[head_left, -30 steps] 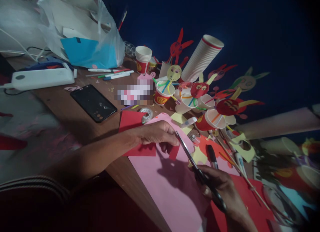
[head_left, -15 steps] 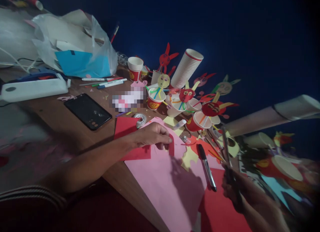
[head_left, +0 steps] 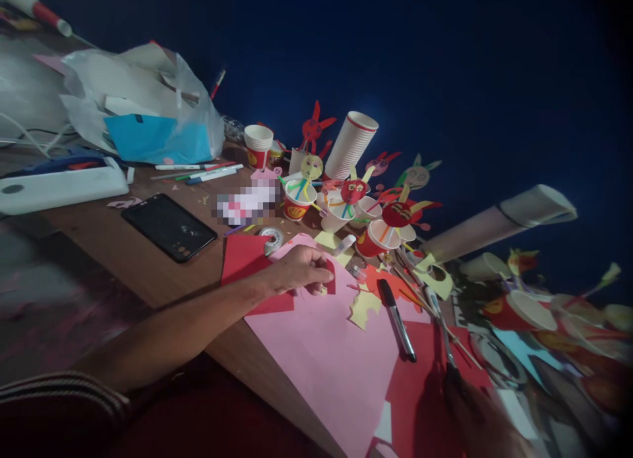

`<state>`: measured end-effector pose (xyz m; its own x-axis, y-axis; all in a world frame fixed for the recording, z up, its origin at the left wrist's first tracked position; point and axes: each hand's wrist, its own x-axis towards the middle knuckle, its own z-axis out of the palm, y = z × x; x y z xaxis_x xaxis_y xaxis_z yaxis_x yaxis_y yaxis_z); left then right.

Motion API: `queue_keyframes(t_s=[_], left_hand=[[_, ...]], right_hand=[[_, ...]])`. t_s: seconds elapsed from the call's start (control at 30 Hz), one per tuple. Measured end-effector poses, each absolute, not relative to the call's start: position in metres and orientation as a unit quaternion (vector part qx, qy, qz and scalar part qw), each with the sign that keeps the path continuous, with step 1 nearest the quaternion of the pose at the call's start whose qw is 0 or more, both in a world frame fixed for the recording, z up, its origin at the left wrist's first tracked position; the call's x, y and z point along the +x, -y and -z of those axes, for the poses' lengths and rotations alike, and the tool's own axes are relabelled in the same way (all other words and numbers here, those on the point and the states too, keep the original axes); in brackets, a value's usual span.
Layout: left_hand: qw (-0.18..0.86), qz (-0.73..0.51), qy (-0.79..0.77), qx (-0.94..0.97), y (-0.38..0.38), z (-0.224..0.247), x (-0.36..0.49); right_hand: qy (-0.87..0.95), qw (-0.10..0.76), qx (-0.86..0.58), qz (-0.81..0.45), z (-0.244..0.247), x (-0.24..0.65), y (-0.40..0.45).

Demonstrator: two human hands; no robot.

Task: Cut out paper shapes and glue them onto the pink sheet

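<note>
My left hand (head_left: 307, 268) is closed over the pink paper (head_left: 341, 366), pinching a small strip of red paper (head_left: 331, 283) between thumb and fingers. On the right, my right hand (head_left: 477, 405) is low over a red sheet (head_left: 415, 405), in shadow and somewhat blurred. Its fingers are at the dark handles of scissors (head_left: 440, 316), whose blades point away from me. Between the hands lies a black-and-silver marker (head_left: 397, 319), beside a yellow paper scrap (head_left: 364, 308). A roll of tape (head_left: 271, 239) sits behind my left hand.
Paper cups with straw-and-paper rabbit figures (head_left: 353, 190) stand at the back, near a tall cup stack (head_left: 352, 145). A phone (head_left: 169, 226), pens (head_left: 212, 174) and a plastic bag (head_left: 148, 109) are on the left. A white paper roll (head_left: 499, 221) leans at right.
My right hand has lowered the scissors from above the table to the red sheet. My left hand keeps its pinch on the red strip. The view has shifted slightly.
</note>
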<state>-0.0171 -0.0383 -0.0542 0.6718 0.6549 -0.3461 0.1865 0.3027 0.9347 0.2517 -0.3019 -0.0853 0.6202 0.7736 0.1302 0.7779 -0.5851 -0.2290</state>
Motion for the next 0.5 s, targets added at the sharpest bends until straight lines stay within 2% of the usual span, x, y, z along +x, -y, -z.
queue_keyframes(t_s=[0.13, 0.33, 0.4, 0.47, 0.5], left_hand=[[0.739, -0.191, -0.339, 0.55, 0.041, 0.056, -0.019], [0.756, -0.202, -0.3, 0.545, 0.056, 0.046, -0.026], [0.746, -0.197, -0.319, 0.551, 0.066, 0.045, -0.027], [0.727, -0.198, -0.345, 0.559, 0.076, 0.046, -0.027], [0.721, -0.203, -0.351, 0.562, 0.08, 0.047, -0.028]], right_hand=[[0.43, 0.093, -0.897, 0.037, 0.087, 0.253, 0.297], [0.397, 0.125, -0.906, 0.073, 0.065, 0.223, 0.287], [0.423, 0.235, -0.874, 0.047, 0.053, 0.195, 0.271], [0.455, 0.366, -0.809, -0.069, 0.047, 0.163, 0.249], [0.445, 0.402, -0.788, -0.138, 0.046, 0.148, 0.238]])
